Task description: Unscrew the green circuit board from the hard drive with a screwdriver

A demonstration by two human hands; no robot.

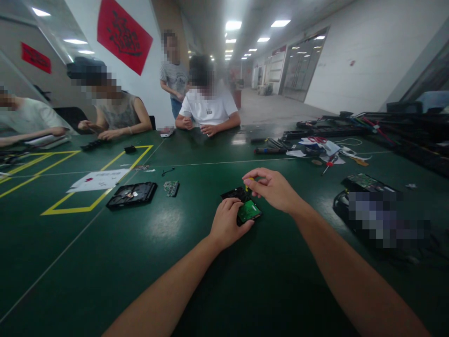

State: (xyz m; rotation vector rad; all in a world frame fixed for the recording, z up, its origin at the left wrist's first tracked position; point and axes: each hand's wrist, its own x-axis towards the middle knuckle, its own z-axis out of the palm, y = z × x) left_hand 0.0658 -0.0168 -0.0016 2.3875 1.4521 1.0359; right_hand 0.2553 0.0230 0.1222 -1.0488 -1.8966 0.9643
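Observation:
A hard drive (250, 211) with a green circuit board lies on the dark green table in front of me. My left hand (228, 223) grips its near left side, fingers over the top and thumb along the near edge. Above the drive's far end, my right hand (268, 187) pinches a small screwdriver with a yellow handle (247, 182). The tool points down at the black part of the drive; its tip is too small to make out, so I cannot tell whether it touches.
Left stand a black plastic housing (131, 195), a small circuit board (171, 188) and a white paper (98, 180). To the right lie a red-handled screwdriver (329, 164), cables and a black device with a circuit board (372, 182). Several people are across the table.

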